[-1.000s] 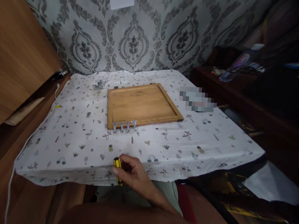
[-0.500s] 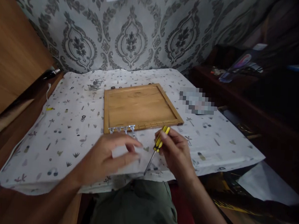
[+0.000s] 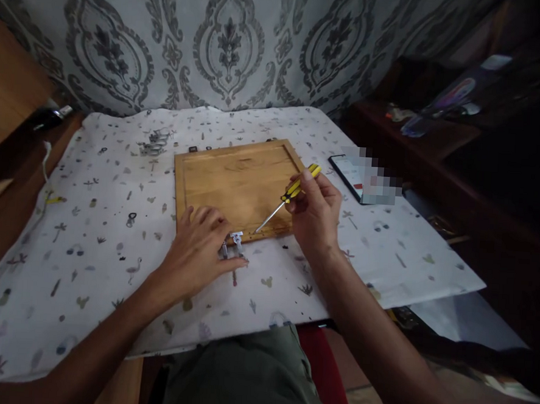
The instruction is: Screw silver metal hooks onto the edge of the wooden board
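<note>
My right hand (image 3: 315,214) grips a screwdriver (image 3: 301,184) by its yellow-and-black handle. The screwdriver's shaft slants down to the left, and its tip is at the front edge of a wooden panel (image 3: 234,184), near several small dark marks. My left hand (image 3: 202,237) rests palm down over the panel's front left part, its fingers spread and its thumb stretched toward the right. Beside the index finger and thumb, a metal hinge (image 3: 236,238) sits on the panel's front edge. More hinge metal is partly hidden under that hand.
Several metal hinges (image 3: 157,141) lie in a pile at the back left of the patterned cloth (image 3: 113,229). A phone (image 3: 351,179), partly blurred out, lies right of the panel. A clear bottle (image 3: 450,97) is on the dark furniture at the right. A white cord (image 3: 47,158) runs along the left.
My left hand has moved forward from the cloth onto the panel's edge by the hinges. My right hand has raised the screwdriver, bringing its tip to the panel's front edge. The view has shifted.
</note>
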The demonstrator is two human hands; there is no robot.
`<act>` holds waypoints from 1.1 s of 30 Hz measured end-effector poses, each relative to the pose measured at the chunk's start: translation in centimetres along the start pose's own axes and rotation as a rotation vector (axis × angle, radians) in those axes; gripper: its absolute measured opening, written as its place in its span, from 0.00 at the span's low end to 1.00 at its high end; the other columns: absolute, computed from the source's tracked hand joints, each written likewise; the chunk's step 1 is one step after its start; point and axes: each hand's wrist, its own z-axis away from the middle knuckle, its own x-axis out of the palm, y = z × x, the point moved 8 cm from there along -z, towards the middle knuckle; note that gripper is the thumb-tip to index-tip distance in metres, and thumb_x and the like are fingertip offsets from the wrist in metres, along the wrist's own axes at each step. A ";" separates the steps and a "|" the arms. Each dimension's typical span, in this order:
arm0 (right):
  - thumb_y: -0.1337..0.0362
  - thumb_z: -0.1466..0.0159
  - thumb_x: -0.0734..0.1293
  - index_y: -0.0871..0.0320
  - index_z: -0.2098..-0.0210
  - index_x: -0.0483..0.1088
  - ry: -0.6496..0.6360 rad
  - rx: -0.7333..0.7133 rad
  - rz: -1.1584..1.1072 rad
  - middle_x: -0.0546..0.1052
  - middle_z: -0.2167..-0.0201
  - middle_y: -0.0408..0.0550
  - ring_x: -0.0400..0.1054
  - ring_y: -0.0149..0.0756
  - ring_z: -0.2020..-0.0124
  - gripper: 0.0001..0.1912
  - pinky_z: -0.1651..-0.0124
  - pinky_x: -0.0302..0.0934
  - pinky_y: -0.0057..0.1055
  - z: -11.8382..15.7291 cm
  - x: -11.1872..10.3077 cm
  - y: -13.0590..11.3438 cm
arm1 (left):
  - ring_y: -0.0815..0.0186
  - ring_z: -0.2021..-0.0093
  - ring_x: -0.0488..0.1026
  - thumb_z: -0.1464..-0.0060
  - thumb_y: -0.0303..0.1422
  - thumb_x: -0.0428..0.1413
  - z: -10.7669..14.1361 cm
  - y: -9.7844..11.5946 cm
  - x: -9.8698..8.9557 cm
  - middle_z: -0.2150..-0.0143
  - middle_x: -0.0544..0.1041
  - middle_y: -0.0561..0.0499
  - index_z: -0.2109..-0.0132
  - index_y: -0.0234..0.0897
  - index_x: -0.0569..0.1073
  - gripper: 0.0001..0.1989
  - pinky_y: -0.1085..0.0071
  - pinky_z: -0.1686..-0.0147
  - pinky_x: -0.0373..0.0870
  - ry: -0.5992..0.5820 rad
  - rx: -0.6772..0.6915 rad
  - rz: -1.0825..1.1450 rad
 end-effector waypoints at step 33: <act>0.47 0.35 0.72 0.55 0.69 0.71 -0.171 -0.274 0.301 0.70 0.79 0.36 0.67 0.25 0.82 0.18 0.79 0.63 0.24 2.5 2.0 -3.6 | 0.47 0.47 0.71 0.45 0.42 0.69 -0.7 -0.3 1.1 0.53 0.79 0.44 0.60 0.36 0.78 0.15 0.47 0.47 0.68 0.003 -0.041 0.045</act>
